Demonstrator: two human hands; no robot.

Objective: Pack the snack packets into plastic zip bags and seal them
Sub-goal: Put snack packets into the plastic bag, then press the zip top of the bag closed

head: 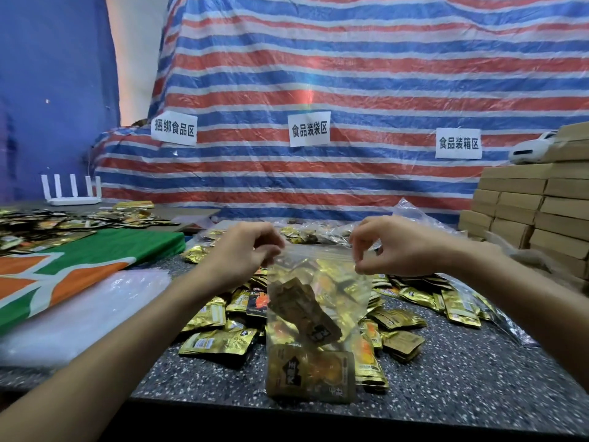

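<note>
Both hands pinching the top of a half-filled bag, mid-frame

Left hand (245, 250) and right hand (392, 247) each pinch a top corner of the clear zip bag (318, 314), gold snack packets (310, 376) inside; loose packets (220, 341) crowd the speckled tabletop (462, 378) behind it, cardboard boxes (526, 215) stacked at right.

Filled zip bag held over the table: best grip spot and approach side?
Likely the zip strip at the top of the zip bag, pinched at its two ends from above, as the left hand and right hand do now. The snack packets sit low in it, so the mouth stays up, and the clear film below looks slack with no firm edge.
</note>
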